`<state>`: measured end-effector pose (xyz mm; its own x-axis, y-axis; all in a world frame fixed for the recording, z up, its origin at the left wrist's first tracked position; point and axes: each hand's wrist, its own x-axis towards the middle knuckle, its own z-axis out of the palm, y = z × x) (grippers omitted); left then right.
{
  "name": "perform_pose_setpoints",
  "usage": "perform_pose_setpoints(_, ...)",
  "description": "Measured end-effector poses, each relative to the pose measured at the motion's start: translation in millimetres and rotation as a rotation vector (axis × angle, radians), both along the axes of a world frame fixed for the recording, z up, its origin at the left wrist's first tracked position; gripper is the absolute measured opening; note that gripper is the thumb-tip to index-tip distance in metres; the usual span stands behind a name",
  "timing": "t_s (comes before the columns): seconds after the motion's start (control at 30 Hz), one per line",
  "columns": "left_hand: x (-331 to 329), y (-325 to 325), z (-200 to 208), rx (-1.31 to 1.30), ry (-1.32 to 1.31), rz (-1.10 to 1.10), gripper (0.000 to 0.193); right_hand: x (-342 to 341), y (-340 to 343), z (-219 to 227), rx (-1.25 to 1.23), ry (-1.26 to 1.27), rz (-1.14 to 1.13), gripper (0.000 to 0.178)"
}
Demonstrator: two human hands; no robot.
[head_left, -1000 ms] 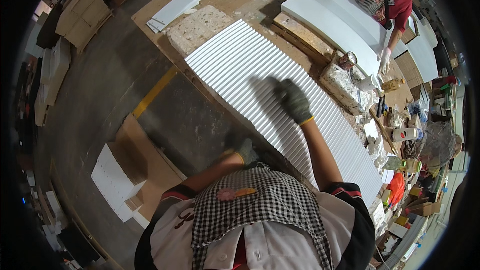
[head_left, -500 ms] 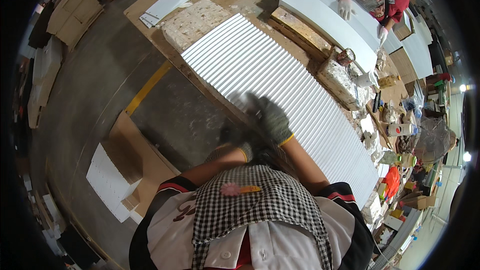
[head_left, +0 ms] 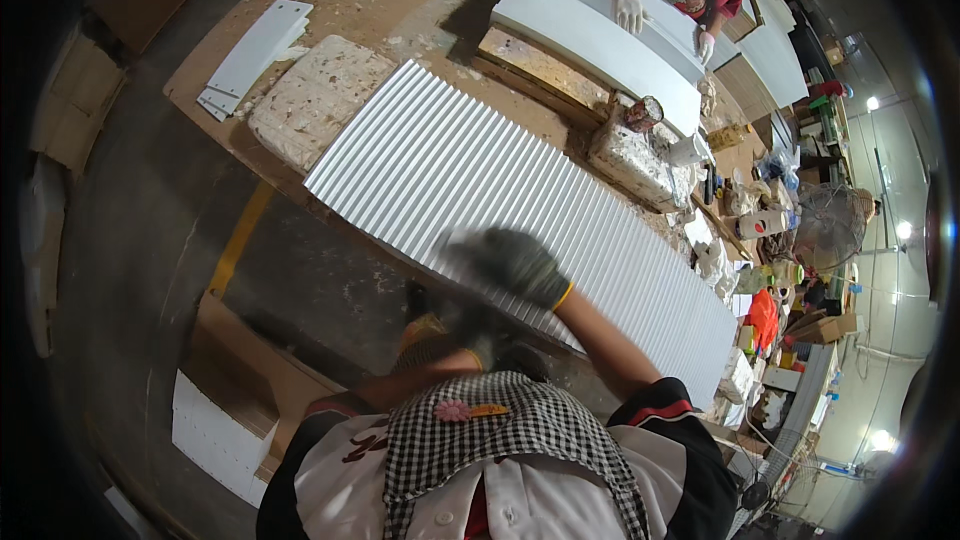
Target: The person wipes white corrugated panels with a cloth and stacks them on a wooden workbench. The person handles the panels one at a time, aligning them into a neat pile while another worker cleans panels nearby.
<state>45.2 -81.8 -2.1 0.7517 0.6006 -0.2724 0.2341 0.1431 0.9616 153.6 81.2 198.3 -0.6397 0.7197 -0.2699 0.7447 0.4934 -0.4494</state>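
Observation:
A long white ribbed panel lies slantwise across the workbench, its many parallel ridges facing up. My right hand, in a dark grey work glove with a yellow cuff edge, is over the panel's near edge. Its fingers are smeared by motion, and a pale blur at their tips hides whether anything is held. Lower down, off the panel's near edge, my left hand wears a similar glove. It is dark and blurred, so its fingers cannot be made out.
Beyond the panel are a paint-spotted block, a stained can and a white cup. White boards lie at the bench's far left. A co-worker's white-gloved hand rests on another white panel. An open cardboard box stands lower left.
My right hand has moved left along the panel's near edge. The whole view has shifted, so the bench sits further left. My left hand stays low, beside the edge.

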Motion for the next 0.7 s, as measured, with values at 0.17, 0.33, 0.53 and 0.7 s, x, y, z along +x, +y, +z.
perform_pose_setpoints(0.17,3,-20,-27,-0.259,-0.098,0.062,0.041,78,128,-9,0.425,-0.097,-0.369,0.035)
perform_pose_setpoints(0.33,13,-22,-29,-0.673,-0.169,0.337,0.041,64,142,-21,0.128,0.513,-0.645,0.043)
perform_pose_setpoints(0.53,0,-15,-35,-0.681,-0.121,0.306,0.041,69,3,-1,-0.421,0.947,-0.599,0.062)
perform_pose_setpoints(0.7,0,-14,-38,-0.755,-0.112,0.441,0.04,187,-69,9,-0.401,1.228,-0.969,0.066)
